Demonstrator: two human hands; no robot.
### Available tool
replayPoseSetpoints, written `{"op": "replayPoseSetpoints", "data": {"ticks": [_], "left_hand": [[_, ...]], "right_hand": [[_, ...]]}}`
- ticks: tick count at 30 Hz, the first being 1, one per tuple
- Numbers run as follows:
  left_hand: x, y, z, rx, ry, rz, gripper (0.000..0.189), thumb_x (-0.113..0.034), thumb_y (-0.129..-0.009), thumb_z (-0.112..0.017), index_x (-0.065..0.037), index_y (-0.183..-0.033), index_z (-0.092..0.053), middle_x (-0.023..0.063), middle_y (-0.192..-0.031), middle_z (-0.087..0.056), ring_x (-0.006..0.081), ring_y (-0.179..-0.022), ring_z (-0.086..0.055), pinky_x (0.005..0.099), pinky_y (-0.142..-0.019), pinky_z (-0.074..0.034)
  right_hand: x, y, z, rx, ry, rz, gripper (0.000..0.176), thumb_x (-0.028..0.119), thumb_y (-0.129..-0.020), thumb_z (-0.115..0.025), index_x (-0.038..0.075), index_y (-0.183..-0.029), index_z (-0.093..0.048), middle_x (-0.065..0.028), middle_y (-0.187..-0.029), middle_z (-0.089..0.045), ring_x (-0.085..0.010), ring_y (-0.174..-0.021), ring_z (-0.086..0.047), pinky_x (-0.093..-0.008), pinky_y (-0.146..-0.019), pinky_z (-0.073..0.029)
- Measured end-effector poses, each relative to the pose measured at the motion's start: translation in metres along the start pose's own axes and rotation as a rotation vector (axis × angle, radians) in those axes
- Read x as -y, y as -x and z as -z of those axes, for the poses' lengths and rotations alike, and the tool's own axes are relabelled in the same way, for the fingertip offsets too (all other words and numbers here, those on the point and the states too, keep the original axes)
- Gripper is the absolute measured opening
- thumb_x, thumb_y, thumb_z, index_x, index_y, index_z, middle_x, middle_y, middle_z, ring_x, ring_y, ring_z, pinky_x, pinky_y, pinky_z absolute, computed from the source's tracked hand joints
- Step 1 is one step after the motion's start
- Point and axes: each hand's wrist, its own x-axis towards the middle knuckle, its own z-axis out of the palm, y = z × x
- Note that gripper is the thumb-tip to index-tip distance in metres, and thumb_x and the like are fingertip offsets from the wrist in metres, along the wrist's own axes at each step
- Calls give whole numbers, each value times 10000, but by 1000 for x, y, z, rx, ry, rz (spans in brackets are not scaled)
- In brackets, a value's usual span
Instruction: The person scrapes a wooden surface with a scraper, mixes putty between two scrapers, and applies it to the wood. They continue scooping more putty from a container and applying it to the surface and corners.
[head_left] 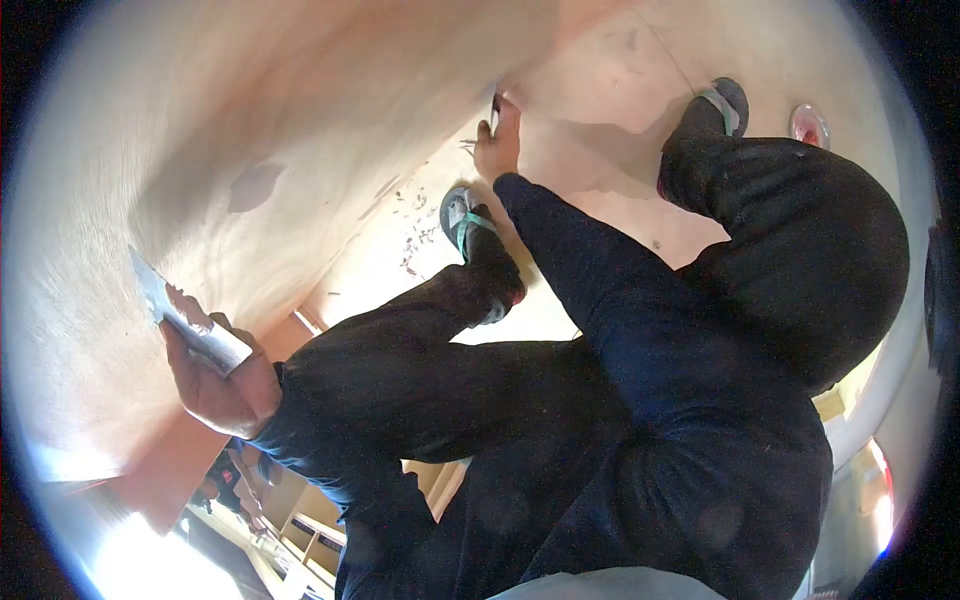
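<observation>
My left hand [228,388] grips a flat metal scraper [222,346], held close to the pale wall surface [100,330]. A brown putty-like smear [188,305] lies along the scraper's edge near my fingers. Farther off, my right hand [498,145] is closed on a thin flat blade [495,108], its tip right where the wall meets the floor. The rest of that blade is hidden by my fingers. A greyish patch [257,186] marks the wall between my hands.
My two sandalled feet, one sandal [466,225] by the wall and the other sandal [727,106] farther right, rest on the floor. Dark scraps [418,228] are scattered beside the nearer foot. A round dish [809,126] stands at upper right. Wooden shelving [305,545] shows at lower left.
</observation>
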Motion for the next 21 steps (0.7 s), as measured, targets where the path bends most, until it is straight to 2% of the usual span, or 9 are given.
{"op": "replayPoseSetpoints", "data": {"ticks": [2, 4, 6, 7, 8, 14, 17, 19, 21], "left_hand": [[2, 2, -1, 6, 39, 10, 356, -91, -953, -456, 59, -1270, -394, 192, -1203, -547, 228, -1033, -598, 313, -806, -525], [6, 2, -7, -280, -295, -158, 351, -75, -943, -467, 64, -1260, -410, 208, -1230, -528, 263, -1104, -559, 346, -902, -493], [7, 8, -28, -280, -80, -92, 354, -72, -939, -474, 66, -1260, -415, 217, -1239, -520, 277, -1134, -538, 358, -938, -473], [7, 7, -34, -274, 129, -16, 358, -69, -934, -480, 67, -1259, -420, 226, -1249, -511, 292, -1164, -517, 370, -974, -453], [7, 6, -30, -184, 167, 39, 379, -72, -926, -496, 66, -1270, -419, 232, -1265, -501, 306, -1208, -479, 401, -1025, -412], [13, 11, -27, -277, -189, -53, 263, -132, -932, -515, -16, -1168, -524, 118, -1160, -589, 232, -1098, -556, 394, -948, -439], [8, 10, -25, -195, 96, -94, 283, -75, -918, -520, 36, -1178, -531, 134, -1160, -576, 221, -1109, -522, 342, -938, -412], [7, 18, -39, -265, 1, -145, 251, -124, -912, -539, -68, -1156, -529, 80, -1103, -598, 235, -1028, -573, 439, -875, -476], [13, 13, -41, -356, -8, -66, 746, -319, -793, -730, -28, -1376, -368, 147, -1398, -410, 216, -1321, -343, 371, -1083, -249]], "right_hand": [[11, 20, 0, 46, -12, 0, 485, -67, -787, -524, -5, -1253, -409, -204, -1178, -469, -367, -1112, -487, -386, -968, -379], [20, 38, 5, 240, -55, -142, 445, -46, -823, -494, 20, -1259, -432, -207, -1193, -478, -364, -1093, -503, -379, -943, -402], [39, 53, 27, 723, -185, -489, 412, -9, -856, -466, 46, -1265, -461, -205, -1202, -501, -355, -1087, -520, -379, -932, -421], [36, 64, 32, 779, -40, -15, 393, 21, -869, -456, 62, -1258, -492, -189, -1204, -527, -341, -1099, -526, -388, -939, -425], [31, 81, 29, 812, -63, -80, 393, 16, -862, -459, 55, -1251, -499, -183, -1198, -534, -336, -1116, -524, -390, -953, -421], [164, 66, 33, 848, -324, 280, 373, 20, -842, -488, 18, -1214, -506, -179, -1153, -554, -311, -1082, -543, -367, -941, -413], [238, 52, 35, 582, -516, 244, 354, 40, -858, -495, -26, -1205, -480, -169, -1150, -568, -240, -1052, -558, -318, -925, -407], [275, 42, 45, 456, -701, 154, 414, 51, -879, -495, -26, -1275, -403, -169, -1154, -566, -244, -1085, -547, -340, -950, -407], [299, 31, 51, 650, -1192, 50, 678, 281, -849, -618, 103, -1400, -266, -118, -1227, -488, -245, -1165, -464, -405, -987, -376]]}}
